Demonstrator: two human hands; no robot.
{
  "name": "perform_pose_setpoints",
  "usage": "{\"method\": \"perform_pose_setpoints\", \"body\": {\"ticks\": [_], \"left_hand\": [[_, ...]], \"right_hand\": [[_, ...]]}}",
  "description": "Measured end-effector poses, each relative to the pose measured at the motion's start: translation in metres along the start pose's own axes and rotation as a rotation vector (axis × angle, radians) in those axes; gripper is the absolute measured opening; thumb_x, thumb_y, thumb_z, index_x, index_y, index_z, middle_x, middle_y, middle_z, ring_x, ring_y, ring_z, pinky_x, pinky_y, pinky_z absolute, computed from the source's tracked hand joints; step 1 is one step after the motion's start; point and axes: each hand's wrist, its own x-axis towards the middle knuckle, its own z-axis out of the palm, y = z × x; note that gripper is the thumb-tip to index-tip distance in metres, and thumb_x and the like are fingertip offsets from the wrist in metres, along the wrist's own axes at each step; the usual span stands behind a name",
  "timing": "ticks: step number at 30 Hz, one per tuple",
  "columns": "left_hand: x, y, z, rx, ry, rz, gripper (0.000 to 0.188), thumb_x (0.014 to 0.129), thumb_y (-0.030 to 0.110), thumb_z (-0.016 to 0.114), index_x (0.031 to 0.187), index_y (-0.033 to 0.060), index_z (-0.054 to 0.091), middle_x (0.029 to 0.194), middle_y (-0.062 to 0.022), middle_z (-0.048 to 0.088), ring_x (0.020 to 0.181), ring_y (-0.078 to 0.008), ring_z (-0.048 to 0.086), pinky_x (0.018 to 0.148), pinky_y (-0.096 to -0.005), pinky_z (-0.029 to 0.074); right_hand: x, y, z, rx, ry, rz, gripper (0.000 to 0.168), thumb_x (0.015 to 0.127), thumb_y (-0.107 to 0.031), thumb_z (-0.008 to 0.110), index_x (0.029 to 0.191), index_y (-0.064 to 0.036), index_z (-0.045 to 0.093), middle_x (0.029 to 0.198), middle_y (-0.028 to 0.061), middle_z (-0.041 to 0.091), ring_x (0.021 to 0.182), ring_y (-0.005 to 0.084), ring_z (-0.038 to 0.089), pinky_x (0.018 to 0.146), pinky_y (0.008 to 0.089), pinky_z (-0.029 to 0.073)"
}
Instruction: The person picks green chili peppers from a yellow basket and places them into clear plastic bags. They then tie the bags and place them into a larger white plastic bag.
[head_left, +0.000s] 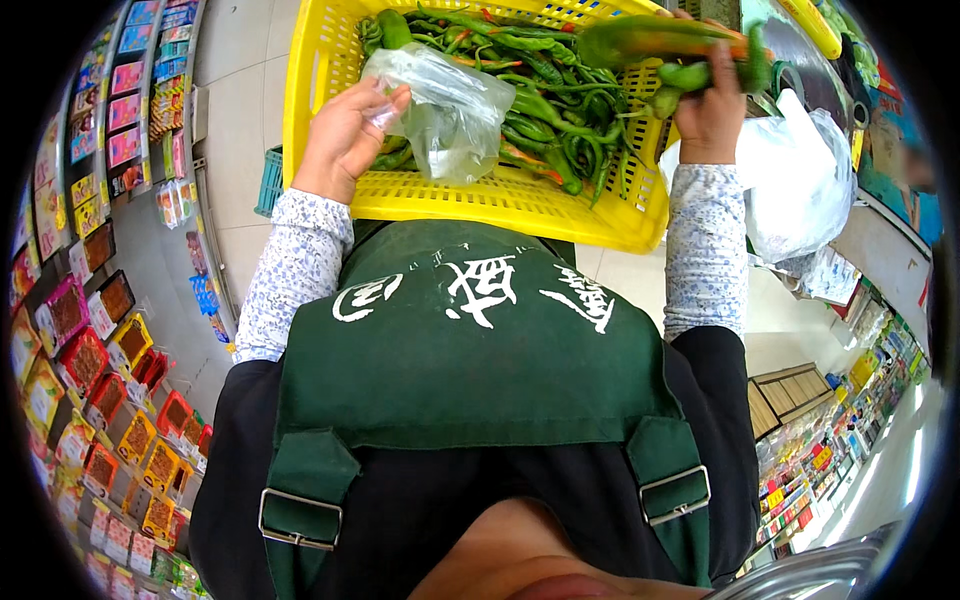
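Note:
A clear plastic bag (465, 112) hangs from my left hand (346, 139), pinched between thumb and fingers. It covers part of the green chili peppers (540, 139) in the yellow plastic crate (495, 214). Some of these peppers have red or orange patches. Above the crate's right side, my right hand (709, 124) grips several long green peppers (686, 75), one tinged orange. Motion blurs this bunch, so its exact number cannot be told.
Beyond my right forearm is a white plastic bag (799, 184). A teal basket (270, 180) stands left of the crate on the tiled floor. Shelves of packaged goods (124, 112) line the left side. My green apron (480, 367) reaches the crate's near edge.

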Motion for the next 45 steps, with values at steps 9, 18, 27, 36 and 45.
{"method": "perform_pose_setpoints", "body": {"ticks": [9,18,27,36,45], "left_hand": [[-0.025,0.012,-0.003,0.514,0.019,0.045,0.058,0.092,0.0,0.053,0.145,-0.0146,0.035,0.138,-0.0222,0.051,0.121,-0.0281,0.059,0.095,-0.0355,0.052],[-0.046,0.041,-0.021,1.617,-0.078,0.658,0.06,0.085,0.003,0.051,0.145,0.0027,0.046,0.142,-0.0258,0.052,0.134,-0.0365,0.05,0.112,-0.0401,0.04],[-0.085,0.05,-0.003,1.672,-0.115,0.78,0.067,0.083,-0.004,0.047,0.149,0.0064,0.042,0.143,-0.0262,0.05,0.132,-0.0385,0.05,0.111,-0.0417,0.041],[-0.088,0.019,-0.018,1.83,-0.176,0.506,0.058,0.086,0.001,0.054,0.143,0.0036,0.046,0.117,-0.0278,0.064,0.104,-0.0422,0.064,0.09,-0.0483,0.051],[-0.089,-0.014,-0.034,1.79,-0.056,0.618,0.023,0.09,0.021,0.067,0.108,0.0081,0.062,0.087,-0.017,0.069,0.078,-0.0334,0.067,0.068,-0.044,0.053]], "right_hand": [[0.001,-0.008,0.012,0.505,-0.014,0.135,0.041,0.103,-0.034,0.055,0.126,-0.001,0.057,0.124,0.0162,0.063,0.113,0.0306,0.061,0.099,0.0468,0.05],[-0.078,0.057,0.121,0.196,-0.5,0.141,0.04,0.104,-0.036,0.052,0.132,-0.006,0.052,0.13,0.025,0.059,0.126,0.0422,0.055,0.108,0.0547,0.045],[-0.07,0.139,0.165,-1.522,-0.851,0.022,0.044,0.079,-0.022,0.072,0.117,-0.001,0.064,0.093,0.0224,0.071,0.088,0.0391,0.069,0.079,0.0467,0.055],[-0.062,0.242,0.066,-1.585,-0.978,0.294,0.078,0.082,-0.057,0.072,0.13,0.002,0.059,0.134,0.0276,0.056,0.12,0.0379,0.058,0.1,0.0423,0.049],[-0.078,0.131,0.048,-1.311,-1.015,-0.202,0.025,0.092,-0.018,0.067,0.111,-0.002,0.068,0.11,0.0159,0.067,0.104,0.0368,0.063,0.092,0.0445,0.051]]}}
